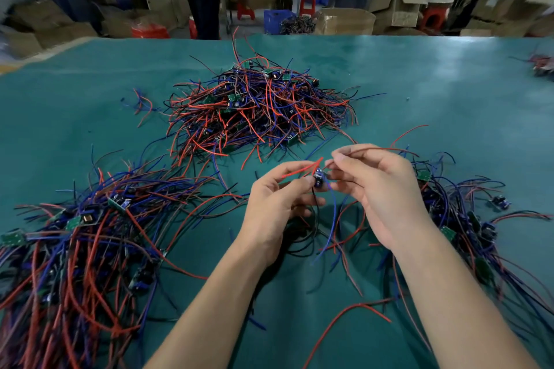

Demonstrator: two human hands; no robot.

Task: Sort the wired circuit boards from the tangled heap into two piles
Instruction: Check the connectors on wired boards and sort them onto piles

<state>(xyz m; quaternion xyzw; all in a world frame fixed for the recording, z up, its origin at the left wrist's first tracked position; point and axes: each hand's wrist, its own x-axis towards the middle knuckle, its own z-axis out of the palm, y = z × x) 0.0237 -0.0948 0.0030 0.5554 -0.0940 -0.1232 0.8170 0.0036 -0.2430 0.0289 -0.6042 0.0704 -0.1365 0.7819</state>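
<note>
Bare green worktop (pixel 299 347) lay nearest, between a left pile (pixel 75 249) and a right pile (pixel 461 225). Above it the left hand (pixel 275 207) pinched a small wired board (pixel 318 179), its fingers curled; the right hand (pixel 380 192) pinched its red wire (pixel 374 148). Beyond sat the tangled heap (pixel 257 111), then open worktop to the far edge, with boxes (pixel 398 9) behind.

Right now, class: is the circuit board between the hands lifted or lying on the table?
Lifted: the circuit board is pinched by the left hand, its wires dangling.
</note>
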